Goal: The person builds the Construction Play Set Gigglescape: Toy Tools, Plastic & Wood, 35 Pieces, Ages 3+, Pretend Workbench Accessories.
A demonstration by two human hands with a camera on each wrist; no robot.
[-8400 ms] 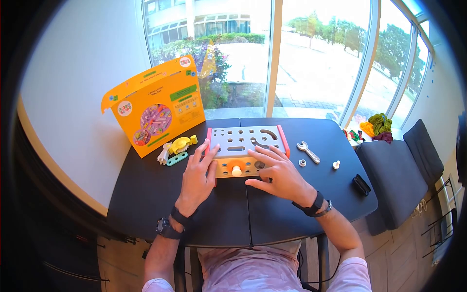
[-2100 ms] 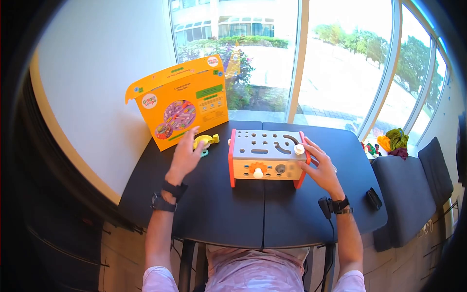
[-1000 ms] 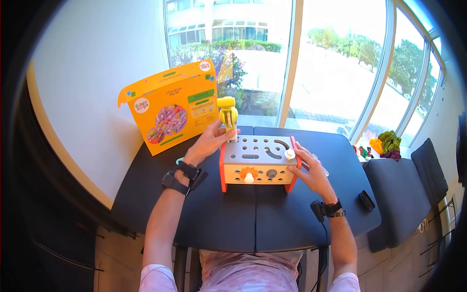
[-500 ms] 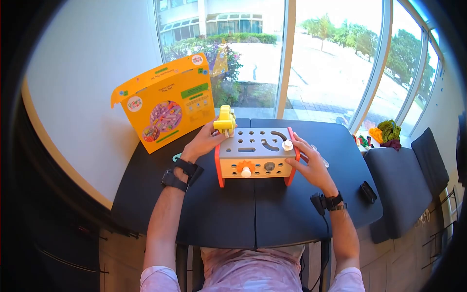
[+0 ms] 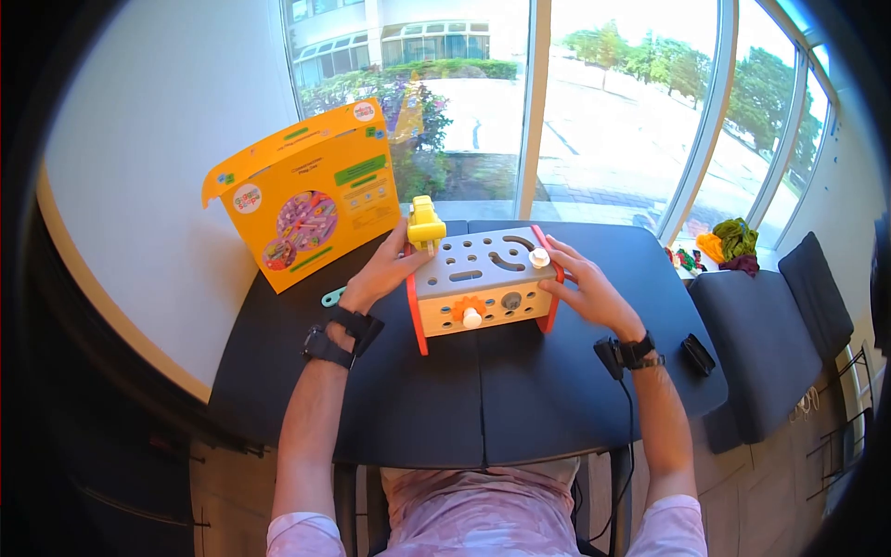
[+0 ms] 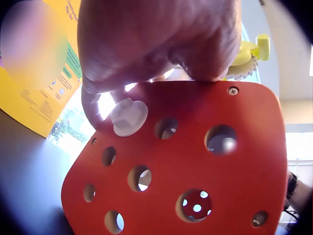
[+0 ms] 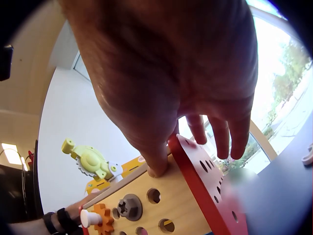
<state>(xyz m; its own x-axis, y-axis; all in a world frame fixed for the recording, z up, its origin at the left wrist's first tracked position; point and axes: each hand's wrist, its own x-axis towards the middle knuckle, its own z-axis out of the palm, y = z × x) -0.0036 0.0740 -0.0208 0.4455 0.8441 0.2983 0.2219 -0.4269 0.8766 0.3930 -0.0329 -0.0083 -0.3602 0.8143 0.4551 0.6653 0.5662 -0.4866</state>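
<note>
A toy workbench (image 5: 483,316) with a grey holed top and red end panels (image 6: 171,147) stands on the black table. My left hand (image 5: 382,271) is at its left end, gripping the low part of a yellow toy circular saw (image 5: 426,223) over the top's left rear corner. The saw's grey toothed blade (image 7: 84,169) shows in the right wrist view. My right hand (image 5: 594,295) holds the workbench's right end, thumb on the front board, fingers beyond the red panel. A white bolt (image 5: 538,257) sits in the top beside it. On the front are an orange gear (image 5: 469,307) and grey bolt (image 7: 129,207).
A yellow play-set box (image 5: 306,195) stands behind to the left. A teal strip (image 5: 333,296) lies beside my left wrist, and a small black case (image 5: 696,355) near the right table edge. Windows stand behind the table; a grey chair (image 5: 770,343) is to the right.
My left hand has picked up the saw from the table and brought it onto the workbench's left corner. The white bolt has appeared at top right. Lately the workbench has turned slightly.
</note>
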